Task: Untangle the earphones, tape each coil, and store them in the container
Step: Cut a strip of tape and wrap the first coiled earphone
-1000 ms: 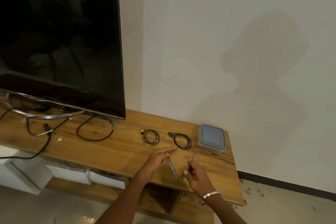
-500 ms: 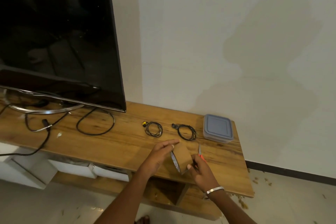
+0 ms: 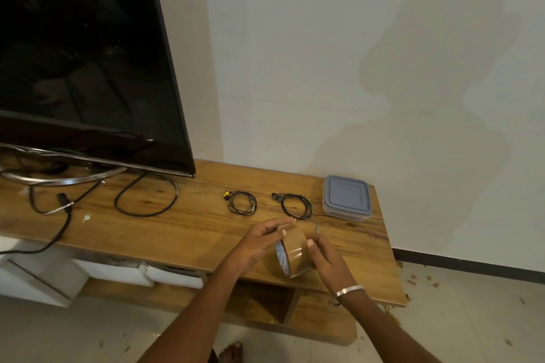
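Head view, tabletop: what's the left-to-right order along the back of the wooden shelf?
TV stand base → looped black cable → yellow-tipped earphone coil → black earphone coil → lidded container.

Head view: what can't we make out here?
- Container: lid on, contents hidden.
- Earphone coils: too small to tell whether taped.
- Thin tool at the right hand: mostly hidden by its fingers.
- Tape roll: free end unclear beneath the left hand.
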`<state>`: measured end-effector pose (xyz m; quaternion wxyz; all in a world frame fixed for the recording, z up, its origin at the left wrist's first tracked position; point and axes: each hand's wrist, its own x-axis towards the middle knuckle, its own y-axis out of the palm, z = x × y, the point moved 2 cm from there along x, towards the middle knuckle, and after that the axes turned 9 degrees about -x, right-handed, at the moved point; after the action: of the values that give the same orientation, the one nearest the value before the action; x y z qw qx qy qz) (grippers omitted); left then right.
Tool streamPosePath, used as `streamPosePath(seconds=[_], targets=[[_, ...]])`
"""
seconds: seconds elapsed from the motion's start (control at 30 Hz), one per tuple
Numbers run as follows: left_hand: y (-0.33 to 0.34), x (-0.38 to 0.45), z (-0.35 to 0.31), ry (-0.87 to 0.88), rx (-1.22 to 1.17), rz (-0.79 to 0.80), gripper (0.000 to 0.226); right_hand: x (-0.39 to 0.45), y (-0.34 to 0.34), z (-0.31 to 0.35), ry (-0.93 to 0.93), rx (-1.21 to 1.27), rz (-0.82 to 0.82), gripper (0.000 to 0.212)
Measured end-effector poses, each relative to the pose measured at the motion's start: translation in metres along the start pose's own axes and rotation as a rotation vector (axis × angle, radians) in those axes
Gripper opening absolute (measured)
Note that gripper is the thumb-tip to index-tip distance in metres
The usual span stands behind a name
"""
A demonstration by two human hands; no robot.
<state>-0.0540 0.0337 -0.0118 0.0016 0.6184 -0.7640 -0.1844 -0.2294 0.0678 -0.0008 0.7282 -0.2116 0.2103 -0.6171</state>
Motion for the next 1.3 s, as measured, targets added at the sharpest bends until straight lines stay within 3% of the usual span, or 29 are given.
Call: streamPosePath(seconds=[0.17,0.5,0.6,0.8,1.03,1.17,1.3], targets=[[0.003,-0.002,-0.001,0.053,-0.034,0.044,0.036,0.037,-0.003,0.022,-0.077,-0.242,-0.092,0.028],[0.0,-0.001,0.001,0.059,-0.091,0.081,0.057,0.073,-0.005,0.039,-0.15,-0.512,0.09,0.02],[0.001,-0.002,0.003,0.067,-0.072,0.108,0.051,0.076,-0.005,0.041,-0.149,-0.521,0.062,0.009],[0.004,-0.003,-0.001,0.112,0.061,0.097,0.019,0.078,-0.008,0.043,-0.079,-0.462,0.064,0.013],[0.002,0.003,-0.006,0.031,0.105,0.106,0.032,0.08,-0.02,0.038,-0.074,-0.358,0.11,0.018],[0.0,0.003,-0.009,0.002,0.13,0.109,0.033,0.073,-0.029,0.019,0.09,-0.458,-0.081,0.02],[0.002,0.004,-0.013,-0.004,0.124,0.12,0.033,0.061,-0.023,-0.019,0.374,-0.686,0.013,0.02]])
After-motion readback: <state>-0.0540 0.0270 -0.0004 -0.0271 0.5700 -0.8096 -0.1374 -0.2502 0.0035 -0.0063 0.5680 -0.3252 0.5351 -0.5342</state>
